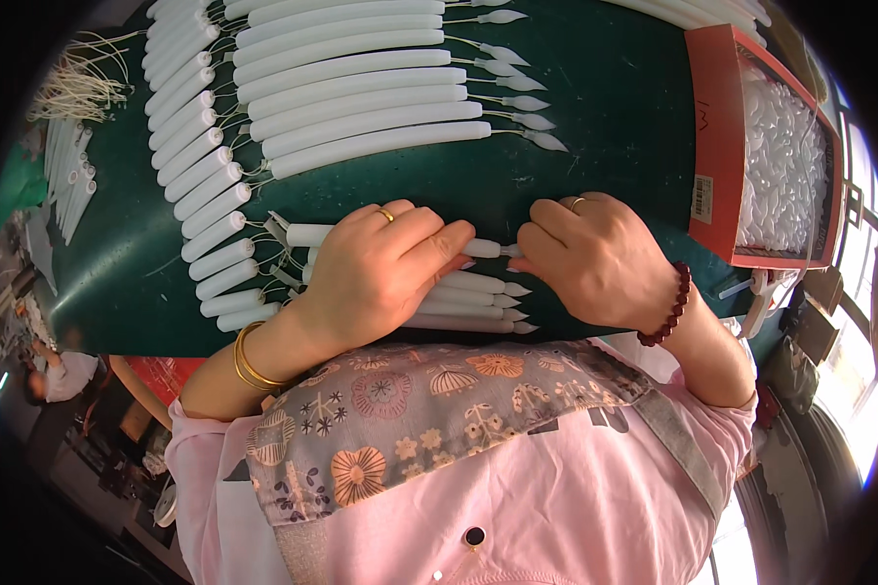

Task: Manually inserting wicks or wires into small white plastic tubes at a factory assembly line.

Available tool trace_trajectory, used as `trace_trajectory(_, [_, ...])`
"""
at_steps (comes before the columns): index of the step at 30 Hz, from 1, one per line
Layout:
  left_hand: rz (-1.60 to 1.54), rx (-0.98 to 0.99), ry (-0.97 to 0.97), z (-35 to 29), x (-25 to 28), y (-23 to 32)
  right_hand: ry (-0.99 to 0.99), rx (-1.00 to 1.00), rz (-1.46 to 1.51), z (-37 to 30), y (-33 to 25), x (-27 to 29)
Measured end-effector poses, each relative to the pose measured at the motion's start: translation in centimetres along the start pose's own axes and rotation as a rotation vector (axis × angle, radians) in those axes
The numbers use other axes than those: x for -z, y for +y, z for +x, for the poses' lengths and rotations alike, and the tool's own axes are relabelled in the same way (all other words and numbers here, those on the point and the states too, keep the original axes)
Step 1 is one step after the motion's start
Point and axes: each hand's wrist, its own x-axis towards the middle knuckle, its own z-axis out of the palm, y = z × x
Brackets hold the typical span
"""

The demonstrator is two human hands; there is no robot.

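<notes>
Flowered apron (429, 409) is lying nearest. Leftward on the table (615, 117), cylinders (213, 238) are lying in a column, seemingly for order. Left hand (385, 263), palm down, is clasping a candle (484, 249) near the front edge, probably steadying it; right hand (595, 258), knuckles up, is pinching its tip (510, 251), grip narrow. Rightmost, a box (717, 146) is holding bulbs (780, 166).

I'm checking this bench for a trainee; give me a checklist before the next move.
1. Left hand on the white tube: ok, closed around it.
2. Right hand at that tube's right end: ok, fingers are there.
3. Join at that end: cannot tell, mostly hidden.
4. Back tubes with tips against them: not ok, they lie apart, joined by wires.
5. Front tubes with tips at their ends: ok.
6. Red box stocked: ok, many clear pieces inside.
</notes>
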Motion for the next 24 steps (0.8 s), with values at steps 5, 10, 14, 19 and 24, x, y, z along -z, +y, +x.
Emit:
trace_trajectory(5, [0.018,0.021,0.022,-0.1,-0.5,0.1,0.092,0.068,-0.078,0.6,-0.1,-0.4])
trace_trajectory(10, [0.043,0.034,0.041,-0.4,-0.9,0.5,0.107,0.078,-0.095,1.1,-0.2,-0.8])
trace_trajectory(14, [0.042,0.015,0.053,-0.1,-0.9,0.4,0.105,0.063,-0.114,1.2,-0.6,-0.7])
trace_trajectory(19, [-0.068,0.154,-0.03,0.6,1.1,1.6,0.099,-0.084,0.003,1.0,-0.3,1.3])
trace_trajectory(24, [0.228,0.099,0.127,1.5,3.7,0.3,0.436,-0.282,-0.32,1.2,1.2,1.2])
